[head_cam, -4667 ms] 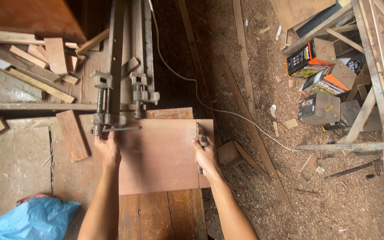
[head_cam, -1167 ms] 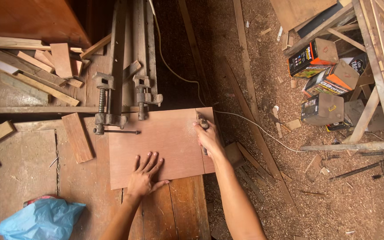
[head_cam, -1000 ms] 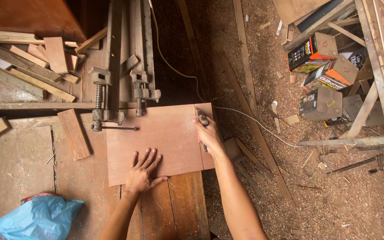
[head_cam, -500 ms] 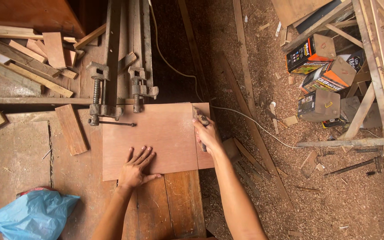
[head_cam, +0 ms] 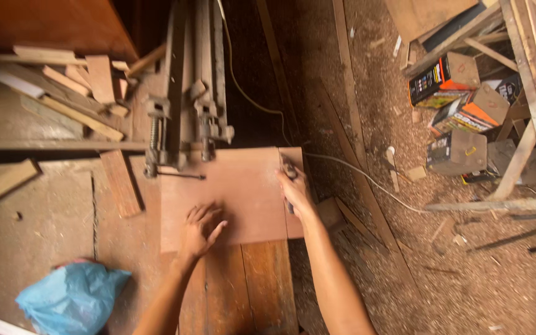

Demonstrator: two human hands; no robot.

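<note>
Board (head_cam: 237, 192) — flat on tabletop (head_cam: 63, 236), long axis left-right. Left hand (head_cam: 198, 231) splayed open on its near part; right hand (head_cam: 294, 192) at right edge, clenched round a small tool — kind unclear.

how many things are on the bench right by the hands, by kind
reddish board under the left hand: 1
dark tool in the right hand: 1
metal clamps above the board: 2
blue plastic bag: 1
loose wood block beside the board: 1
total: 6
</note>
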